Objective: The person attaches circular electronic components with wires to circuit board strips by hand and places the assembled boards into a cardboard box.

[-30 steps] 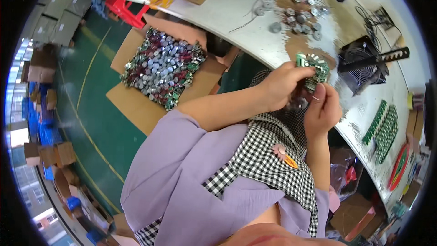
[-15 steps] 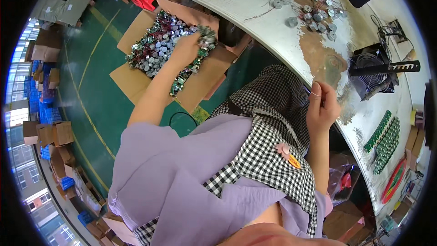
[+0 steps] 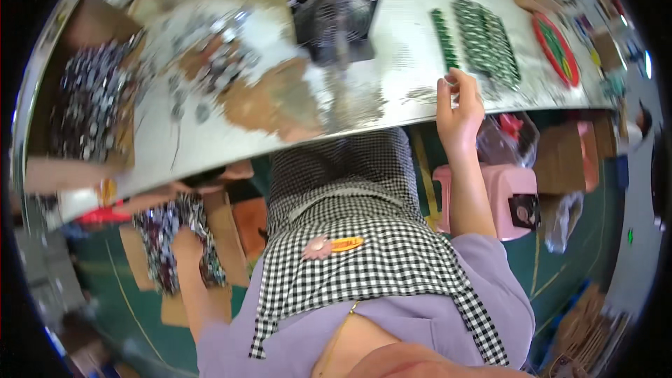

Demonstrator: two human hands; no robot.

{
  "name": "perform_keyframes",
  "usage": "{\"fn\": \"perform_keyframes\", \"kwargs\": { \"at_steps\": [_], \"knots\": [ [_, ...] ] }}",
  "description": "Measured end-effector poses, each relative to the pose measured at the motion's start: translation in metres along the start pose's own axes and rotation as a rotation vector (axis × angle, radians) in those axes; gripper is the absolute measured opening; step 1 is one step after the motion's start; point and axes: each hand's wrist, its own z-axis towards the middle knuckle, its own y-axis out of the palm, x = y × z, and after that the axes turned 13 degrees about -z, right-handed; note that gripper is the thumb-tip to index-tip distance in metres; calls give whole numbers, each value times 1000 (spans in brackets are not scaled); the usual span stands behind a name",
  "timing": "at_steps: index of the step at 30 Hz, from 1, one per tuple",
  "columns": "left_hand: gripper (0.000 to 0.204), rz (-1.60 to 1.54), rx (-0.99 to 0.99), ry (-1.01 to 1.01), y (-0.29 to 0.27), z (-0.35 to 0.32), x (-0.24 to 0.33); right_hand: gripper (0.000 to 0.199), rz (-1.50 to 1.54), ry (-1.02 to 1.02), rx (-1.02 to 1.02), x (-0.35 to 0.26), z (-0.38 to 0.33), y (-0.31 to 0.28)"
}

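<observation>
Your left hand [image 3: 185, 245] is at the parts [image 3: 155, 238] in the box [image 3: 196, 306], set low perhaps for reach (spread or pinching, I cannot tell). By the green strip [image 3: 443, 38], your right hand [image 3: 460, 105] has thumb and fingers apart.

Bright indoor light, motion blur over the metal parts [image 3: 157, 229] at lower left, strong fisheye curvature toward black edges.

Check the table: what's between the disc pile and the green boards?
The black fan, with a blurred bar in front of it, stands between the disc pile and the green boards; the head view shows it.
</observation>
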Motion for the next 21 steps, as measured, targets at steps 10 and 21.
{"fn": "perform_keyframes", "kwargs": {
  "at_steps": [10, 21],
  "knots": [
    [32, -821, -371, 1141, -130, -54, 230, 31, -393, -2, 12, 50, 0, -6],
    [23, -1564, -1126, 626, -131, -78, 379, 38, 48, -48, -51, -27, -42, -18]
  ]
}}
